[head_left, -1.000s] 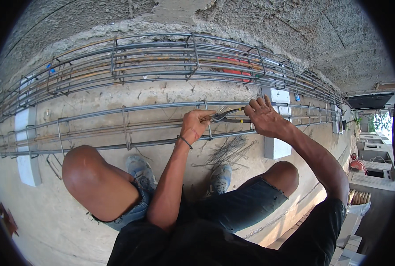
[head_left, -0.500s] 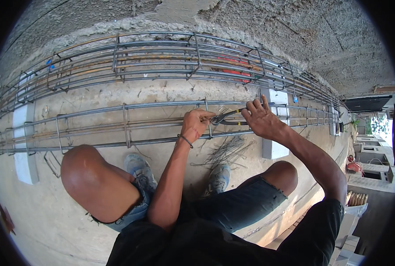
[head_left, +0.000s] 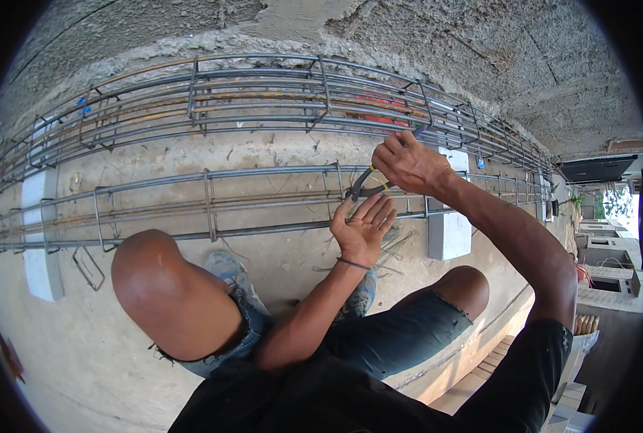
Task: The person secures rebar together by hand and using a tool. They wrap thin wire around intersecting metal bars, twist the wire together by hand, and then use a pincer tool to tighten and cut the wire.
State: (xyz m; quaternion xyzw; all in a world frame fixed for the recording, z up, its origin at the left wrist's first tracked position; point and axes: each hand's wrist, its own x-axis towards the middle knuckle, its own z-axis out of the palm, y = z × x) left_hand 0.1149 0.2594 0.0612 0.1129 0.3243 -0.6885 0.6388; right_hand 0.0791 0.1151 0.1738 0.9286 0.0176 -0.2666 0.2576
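Note:
My right hand (head_left: pixel 411 164) is closed round the handles of dark pincers (head_left: pixel 364 189) with yellow markings. Their jaws meet the near rebar cage (head_left: pixel 271 229) beside one of its stirrups. Just below the jaws, my left hand (head_left: pixel 364 229) is turned palm up with its fingers stretched out and its thumb tip close to the pincers. Nothing shows in its palm. Loose tie wires (head_left: pixel 399 249) lie on the floor behind that hand, partly covered by it.
A second rebar cage (head_left: pixel 256 97) runs along the rough wall (head_left: pixel 437 43). White blocks (head_left: pixel 449 234) carry the near cage. A loose stirrup (head_left: pixel 88 268) lies at the left. Something red (head_left: pixel 380 110) sits under the far cage. My knees and shoes flank the work.
My left hand has let go near the jaws, dropped and turned palm up. My right hand has shifted left and closed round the handles, swinging them more upright.

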